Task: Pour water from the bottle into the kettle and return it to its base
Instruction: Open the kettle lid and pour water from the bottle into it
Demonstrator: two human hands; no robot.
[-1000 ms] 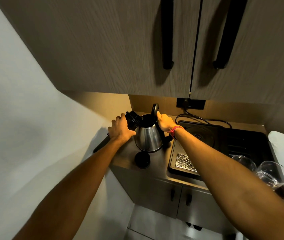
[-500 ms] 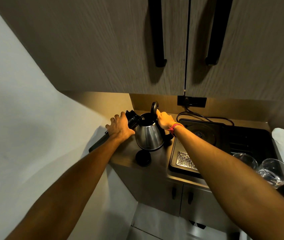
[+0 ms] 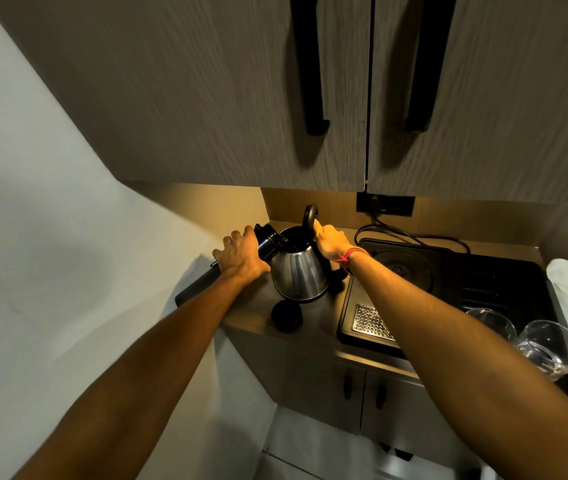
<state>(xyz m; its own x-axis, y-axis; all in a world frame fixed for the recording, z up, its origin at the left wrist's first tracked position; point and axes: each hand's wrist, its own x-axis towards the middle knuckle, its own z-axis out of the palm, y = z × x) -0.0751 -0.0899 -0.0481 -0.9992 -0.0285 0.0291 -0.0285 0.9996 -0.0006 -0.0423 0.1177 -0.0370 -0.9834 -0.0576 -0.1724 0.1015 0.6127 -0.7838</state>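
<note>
Pouring underway: left hand [image 3: 241,252] wraps the tipped black bottle [image 3: 268,239] over the steel kettle [image 3: 298,271]; right hand [image 3: 329,239] grips its handle, steadying.

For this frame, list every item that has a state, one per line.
kettle: lid open, on the counter, not on a base
bottle: uncapped, tipped, mouth at the kettle's opening
bottle cap: off, lying on the counter
left hand: grip closed on the bottle
right hand: at the raised lid
upper cabinet doors: shut
two glasses: upright; contents unclear
</note>
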